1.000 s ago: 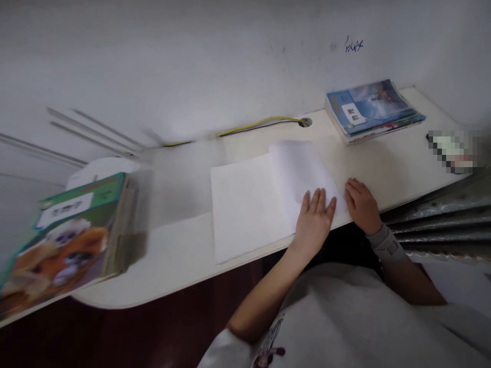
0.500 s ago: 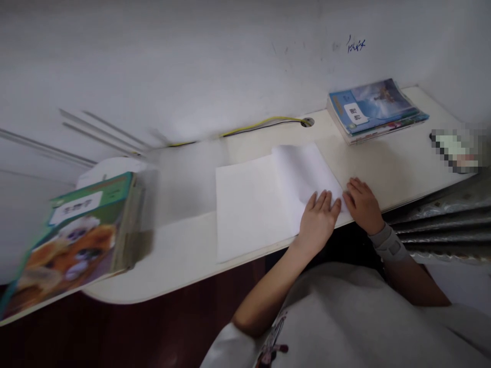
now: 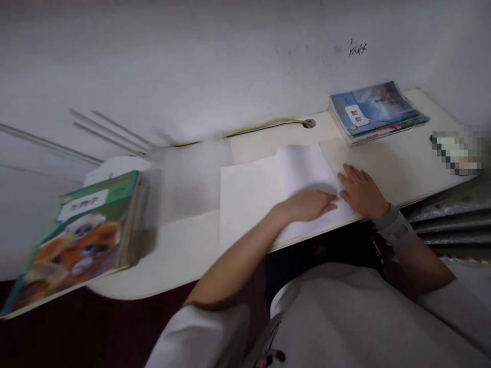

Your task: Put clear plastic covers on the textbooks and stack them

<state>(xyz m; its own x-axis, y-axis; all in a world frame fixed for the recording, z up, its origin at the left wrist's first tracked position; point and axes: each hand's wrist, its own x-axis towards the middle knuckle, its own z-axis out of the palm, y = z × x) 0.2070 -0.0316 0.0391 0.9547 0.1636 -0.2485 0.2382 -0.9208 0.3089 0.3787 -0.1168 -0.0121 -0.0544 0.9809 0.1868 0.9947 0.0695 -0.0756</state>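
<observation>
A large white sheet of paper [image 3: 249, 197] lies on the narrow cream desk, its right part folded over as a flap [image 3: 303, 166] that bulges a little at the far side. Across the flap reaches my left hand [image 3: 312, 204], its fingers pointing right towards the flap's right edge, with nothing gripped. My right hand [image 3: 362, 191] rests at that right edge, palm down with fingers spread, partly on the desk. The fingertips of both hands are close to each other. A grey band is on my right wrist.
Left on the desk [image 3: 184, 245] stands a thick book stack [image 3: 88, 240] with a green cover. Another stack [image 3: 376, 110] lies at the back right, near a pixelated phone-like object [image 3: 456, 153]. A yellow cable [image 3: 261, 124] runs along the wall into a hole.
My left hand has turned from pointing away to pointing right, its forearm now lying across the paper's front. My right hand has moved slightly farther up along the flap's edge, its fingers more spread.
</observation>
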